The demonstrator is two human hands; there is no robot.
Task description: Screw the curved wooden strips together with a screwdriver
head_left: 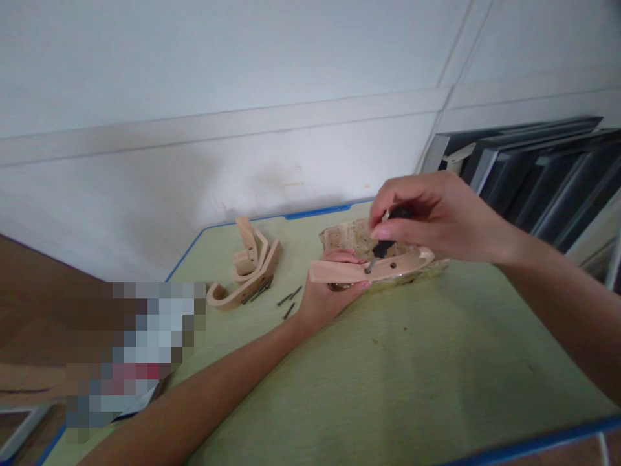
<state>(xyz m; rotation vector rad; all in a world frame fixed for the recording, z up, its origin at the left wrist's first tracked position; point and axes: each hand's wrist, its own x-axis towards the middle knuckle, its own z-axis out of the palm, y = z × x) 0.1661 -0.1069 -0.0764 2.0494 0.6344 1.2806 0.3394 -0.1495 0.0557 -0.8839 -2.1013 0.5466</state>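
Note:
My left hand [330, 291] is closed around a pale curved wooden hook [334, 272], its thumb and fingers on either side. The hook lies over a brownish block [352, 236] that looks wrapped in clear plastic or tape. Above it, my right hand [427, 217] grips the black handle of a screwdriver [383, 248]. The metal shaft slants down to a hole in the hook; whether a screw sits there I cannot make out. A second dark hole shows to the right along the wood.
More bent wooden hooks [247, 278] lie at the left back of the green table [388, 388]. Several dark screws [290, 310] rest beside them. A blurred-out packet [140, 349] is at the left edge. Dark framed panels [538, 168] lean on the white wall [242, 65] at right.

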